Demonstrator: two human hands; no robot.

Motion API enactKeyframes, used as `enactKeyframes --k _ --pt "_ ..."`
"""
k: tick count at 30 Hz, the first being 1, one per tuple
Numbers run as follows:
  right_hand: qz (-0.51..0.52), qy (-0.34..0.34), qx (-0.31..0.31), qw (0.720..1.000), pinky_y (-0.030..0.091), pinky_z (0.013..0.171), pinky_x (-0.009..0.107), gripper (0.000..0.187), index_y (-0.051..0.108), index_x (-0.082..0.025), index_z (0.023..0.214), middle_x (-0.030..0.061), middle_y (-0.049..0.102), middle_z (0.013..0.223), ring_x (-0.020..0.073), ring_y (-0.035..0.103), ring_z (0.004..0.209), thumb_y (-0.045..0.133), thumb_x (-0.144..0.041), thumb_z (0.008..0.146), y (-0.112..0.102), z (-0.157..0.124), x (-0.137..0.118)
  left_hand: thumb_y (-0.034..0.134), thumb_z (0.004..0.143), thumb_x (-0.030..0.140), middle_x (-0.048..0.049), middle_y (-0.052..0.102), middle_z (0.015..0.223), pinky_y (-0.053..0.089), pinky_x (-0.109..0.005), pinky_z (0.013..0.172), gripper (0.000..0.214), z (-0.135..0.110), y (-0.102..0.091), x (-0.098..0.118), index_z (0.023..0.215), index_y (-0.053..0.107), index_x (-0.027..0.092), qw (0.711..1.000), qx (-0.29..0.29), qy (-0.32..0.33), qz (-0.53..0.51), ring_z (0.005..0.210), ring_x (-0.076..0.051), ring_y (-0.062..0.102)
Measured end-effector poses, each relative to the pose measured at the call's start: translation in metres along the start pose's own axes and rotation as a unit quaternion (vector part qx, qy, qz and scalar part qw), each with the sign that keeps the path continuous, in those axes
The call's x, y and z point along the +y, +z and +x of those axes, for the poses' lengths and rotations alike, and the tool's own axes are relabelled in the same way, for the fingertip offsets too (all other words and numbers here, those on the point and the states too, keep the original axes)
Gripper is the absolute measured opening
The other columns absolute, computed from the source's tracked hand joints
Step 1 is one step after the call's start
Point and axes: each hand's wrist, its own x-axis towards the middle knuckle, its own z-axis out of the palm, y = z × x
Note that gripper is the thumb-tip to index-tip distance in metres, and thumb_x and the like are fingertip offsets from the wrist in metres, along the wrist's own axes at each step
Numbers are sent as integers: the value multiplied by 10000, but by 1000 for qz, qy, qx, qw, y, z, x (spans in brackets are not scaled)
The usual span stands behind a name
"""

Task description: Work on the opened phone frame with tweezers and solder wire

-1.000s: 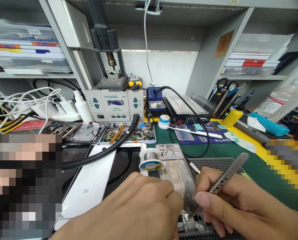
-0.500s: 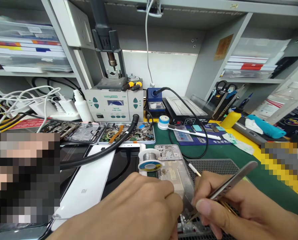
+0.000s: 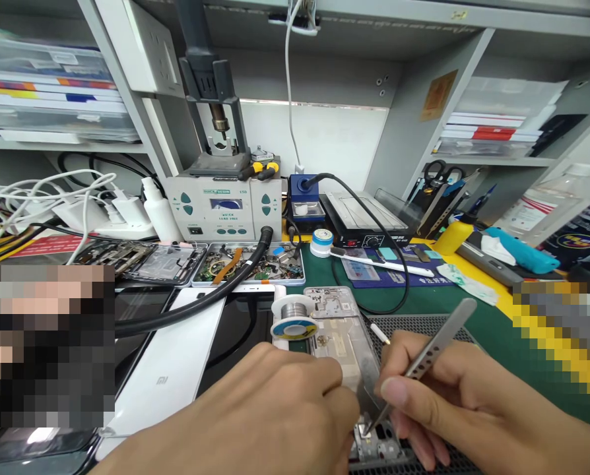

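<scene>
Okay, holding metal tweezers [image 3: 443, 335] in right hand [image 3: 438, 404], pinched between thumb and fingers, slanting down to lower end of opened phone frame [image 3: 337, 340]. Seeing tips at or just beside small bright part [image 3: 364, 431] there; can't tell whether gripping it, too small. Got left hand [image 3: 280, 409] curled, back up, at frame's near left edge; can't tell about any grip, with fingertips hidden. Got frame's lower end between both hands, on perforated mat [image 3: 411, 323], and upper end just right of solder spool [image 3: 294, 318]. Seeing white phone back [image 3: 171, 369] further left, under black hose [image 3: 176, 322]. Further back, got parts tray [image 3: 280, 282] in front of QUICK station [image 3: 226, 218]. Also got white-handled brush [image 3: 398, 265] on blue mat [image 3: 381, 278], beyond perforated mat.
</scene>
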Motion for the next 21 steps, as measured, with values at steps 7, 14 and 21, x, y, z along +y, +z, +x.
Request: enactKeyframes --k 7,14,21 --pt "-3 17 -16 1000 491 694 255 352 660 -234 981 -35 650 834 156 595 735 715 -534 1157 2 3 -11 663 1043 30 42 688 968 314 -401 662 236 3 2 0 952 622 243 1000 -2 3 0 824 -200 686" --pt "-12 35 -13 999 464 673 258 409 638 -231 969 -47 625 789 152 577 708 711 -594 1142 2 8 -15 683 1060 33 51 682 976 332 -385 683 256 2 10 -2 959 590 250 1000 11 16 5 856 -203 687" --pt "2 37 -24 999 446 653 244 386 599 -237 989 -61 613 782 139 548 686 717 -569 1145 3 3 -12 700 1041 47 50 666 947 350 -367 676 263 2 13 -4 927 576 249 1000 11 21 9 815 -199 668"
